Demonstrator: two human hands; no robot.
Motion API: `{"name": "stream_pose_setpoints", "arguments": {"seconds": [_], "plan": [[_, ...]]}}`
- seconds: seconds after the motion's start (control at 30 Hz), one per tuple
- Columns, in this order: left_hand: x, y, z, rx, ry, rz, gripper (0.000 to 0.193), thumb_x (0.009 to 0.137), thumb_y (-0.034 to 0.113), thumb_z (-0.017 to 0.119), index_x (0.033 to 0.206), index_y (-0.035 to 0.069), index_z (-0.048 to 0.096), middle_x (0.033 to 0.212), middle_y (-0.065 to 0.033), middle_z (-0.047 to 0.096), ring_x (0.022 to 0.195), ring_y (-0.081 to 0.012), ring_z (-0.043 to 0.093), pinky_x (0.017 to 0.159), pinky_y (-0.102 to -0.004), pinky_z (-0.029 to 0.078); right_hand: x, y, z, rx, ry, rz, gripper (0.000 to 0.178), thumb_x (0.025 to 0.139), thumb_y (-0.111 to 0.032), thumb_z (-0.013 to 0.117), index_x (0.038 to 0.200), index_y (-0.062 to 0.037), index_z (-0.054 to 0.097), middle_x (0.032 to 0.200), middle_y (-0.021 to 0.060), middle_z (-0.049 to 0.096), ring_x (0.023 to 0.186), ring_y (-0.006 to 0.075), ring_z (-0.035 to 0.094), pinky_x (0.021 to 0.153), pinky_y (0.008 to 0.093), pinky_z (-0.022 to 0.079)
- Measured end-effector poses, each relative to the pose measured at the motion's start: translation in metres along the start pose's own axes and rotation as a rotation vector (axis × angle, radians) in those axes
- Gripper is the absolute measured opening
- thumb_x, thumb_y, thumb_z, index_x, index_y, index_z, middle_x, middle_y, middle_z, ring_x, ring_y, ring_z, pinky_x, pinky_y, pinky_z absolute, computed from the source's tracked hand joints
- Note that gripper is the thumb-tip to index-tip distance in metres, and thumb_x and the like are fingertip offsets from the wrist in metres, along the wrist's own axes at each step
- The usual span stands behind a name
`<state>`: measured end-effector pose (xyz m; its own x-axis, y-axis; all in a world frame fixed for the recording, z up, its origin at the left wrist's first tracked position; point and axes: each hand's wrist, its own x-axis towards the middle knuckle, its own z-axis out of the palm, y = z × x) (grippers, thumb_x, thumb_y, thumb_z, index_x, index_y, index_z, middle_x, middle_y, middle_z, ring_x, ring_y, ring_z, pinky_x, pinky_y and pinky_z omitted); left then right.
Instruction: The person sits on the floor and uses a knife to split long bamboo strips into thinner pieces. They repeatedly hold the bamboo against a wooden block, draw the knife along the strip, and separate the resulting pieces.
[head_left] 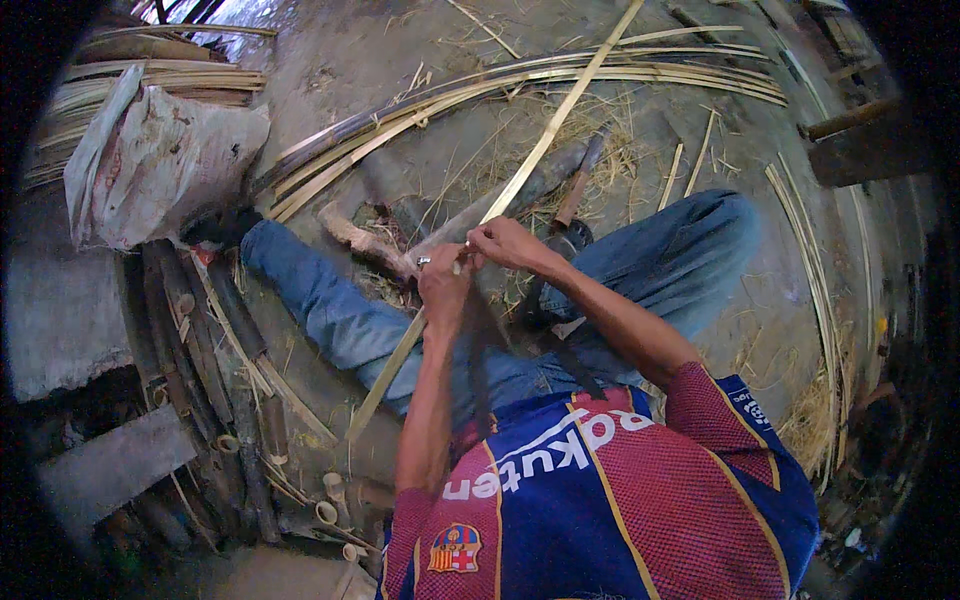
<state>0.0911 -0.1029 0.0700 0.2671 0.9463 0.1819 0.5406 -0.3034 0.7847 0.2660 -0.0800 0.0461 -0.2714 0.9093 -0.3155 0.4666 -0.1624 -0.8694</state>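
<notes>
My left hand (443, 283), with a ring on one finger, is closed round a long pale bamboo strip (545, 140) over my lap. My right hand (508, 245) pinches the same strip just beyond, its fingertips almost touching the left hand's. From my hands the strip runs up to the far edge, and its tail (385, 378) slants down past my left forearm. Under and beyond the hands lies a rough piece of wood (365, 238). Right of it rests a brown stick-like piece (574, 197) with a dark end. What my fingertips press is too small to make out.
Split bamboo strips (420, 105) lie in a bundle across the far floor; more strips (812, 270) lie at right. A whitish sack (165, 165) sits on stacked strips at far left. Dark bamboo poles (205, 350) lie left of my jeans-clad legs (330, 300). Shavings (625, 130) litter the ground.
</notes>
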Motion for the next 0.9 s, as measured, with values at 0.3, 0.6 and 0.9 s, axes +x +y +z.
{"name": "stream_pose_setpoints", "arguments": {"seconds": [0.3, 0.6, 0.9], "plan": [[0.003, -0.009, 0.017, -0.099, 0.175, -0.145, 0.015, 0.083, 0.014, 0.072, 0.089, 0.000, 0.072, 0.085, -0.0130, 0.070, 0.076, -0.0248, 0.067, 0.070, -0.0339, 0.050, 0.015, 0.070, -0.058, -0.103, 0.786, 0.092, 0.042, 0.088, -0.038, 0.067, 0.105, 0.0002, 0.068, 0.090, 0.0140, 0.071, 0.082, 0.0210, 0.068, 0.074, 0.0344, 0.053], [0.003, -0.026, 0.017, -0.141, 0.135, -0.379, 0.020, 0.086, 0.021, 0.073, 0.093, 0.002, 0.074, 0.082, -0.0071, 0.072, 0.072, -0.0146, 0.063, 0.070, -0.0291, 0.049, 0.017, 0.057, -0.024, -0.199, 0.720, -0.066, 0.030, 0.080, -0.026, 0.074, 0.096, -0.0017, 0.065, 0.092, 0.0174, 0.064, 0.089, 0.0353, 0.062, 0.079, 0.0425, 0.050], [0.002, -0.030, 0.020, -0.190, 0.155, -0.358, 0.020, 0.085, 0.020, 0.073, 0.092, 0.002, 0.073, 0.082, -0.0109, 0.071, 0.072, -0.0184, 0.065, 0.068, -0.0314, 0.049, 0.029, 0.092, -0.059, -0.105, 1.120, -0.098, 0.016, 0.089, -0.019, 0.064, 0.090, -0.0039, 0.066, 0.087, 0.0199, 0.065, 0.086, 0.0392, 0.063, 0.074, 0.0448, 0.049]]}}
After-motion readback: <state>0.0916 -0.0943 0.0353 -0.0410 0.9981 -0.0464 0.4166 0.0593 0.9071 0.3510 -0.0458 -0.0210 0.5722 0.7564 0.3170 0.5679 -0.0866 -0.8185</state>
